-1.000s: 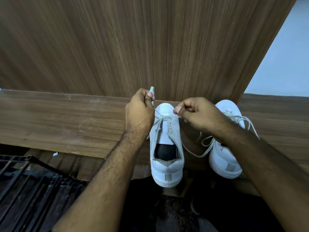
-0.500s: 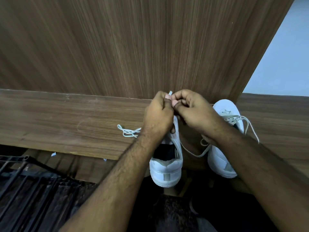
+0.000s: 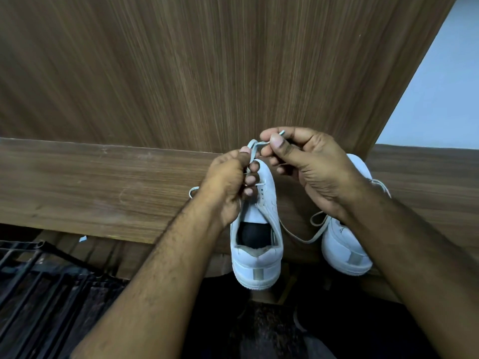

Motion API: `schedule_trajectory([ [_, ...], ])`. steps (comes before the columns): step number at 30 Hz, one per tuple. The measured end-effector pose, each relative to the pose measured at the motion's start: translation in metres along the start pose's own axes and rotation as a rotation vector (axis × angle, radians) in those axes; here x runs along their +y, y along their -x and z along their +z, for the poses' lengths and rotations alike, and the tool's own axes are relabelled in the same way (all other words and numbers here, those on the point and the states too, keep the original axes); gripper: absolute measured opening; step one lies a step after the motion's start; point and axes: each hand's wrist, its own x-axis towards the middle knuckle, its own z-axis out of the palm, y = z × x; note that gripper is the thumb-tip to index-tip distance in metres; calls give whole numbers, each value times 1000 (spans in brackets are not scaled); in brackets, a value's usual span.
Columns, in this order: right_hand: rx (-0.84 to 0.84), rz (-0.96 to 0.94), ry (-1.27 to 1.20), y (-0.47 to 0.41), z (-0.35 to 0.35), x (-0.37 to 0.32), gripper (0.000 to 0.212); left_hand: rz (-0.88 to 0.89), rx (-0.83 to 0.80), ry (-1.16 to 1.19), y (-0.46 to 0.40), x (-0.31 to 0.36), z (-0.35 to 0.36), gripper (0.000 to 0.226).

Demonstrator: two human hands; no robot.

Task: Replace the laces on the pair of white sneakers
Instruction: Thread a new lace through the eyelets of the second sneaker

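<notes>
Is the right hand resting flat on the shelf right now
No, the right hand is raised above the left sneaker, pinching the tip of the lace between thumb and finger.

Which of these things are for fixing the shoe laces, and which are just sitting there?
For the job:
- left white leather sneaker, on the wooden ledge
- right white leather sneaker, beside it
- thin white lace, pinched by left hand and right hand

Just sitting there:
- black metal rack, lower left
- brown wood-grain panel
- small pale scrap
</notes>
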Motion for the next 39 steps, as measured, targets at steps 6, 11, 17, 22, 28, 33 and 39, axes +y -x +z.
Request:
schedule_trajectory([
  [6, -47, -117, 537, 3, 11, 18, 15, -37, 92, 203, -4, 5, -4, 26],
  [11, -78, -113, 649, 8, 17, 16, 17, -48, 158, 191, -6, 0, -3, 25],
  [17, -31, -243, 855, 6, 20, 13, 15, -87, 206, 259, -8, 0, -5, 25],
  [22, 27, -187, 827, 7, 19, 12, 11, -122, 177, 376, -10, -1, -6, 27],
  [28, 87, -77, 719, 9, 19, 8, 14, -39, 311, 36, -12, -1, -10, 26],
  [33, 103, -113, 879, 7, 15, 6, 14, 455, 612, -1004, -6, -3, -19, 54],
  [39, 136, -200, 882, 2, 10, 7, 13, 398, -158, -798, 5, -4, -7, 54],
])
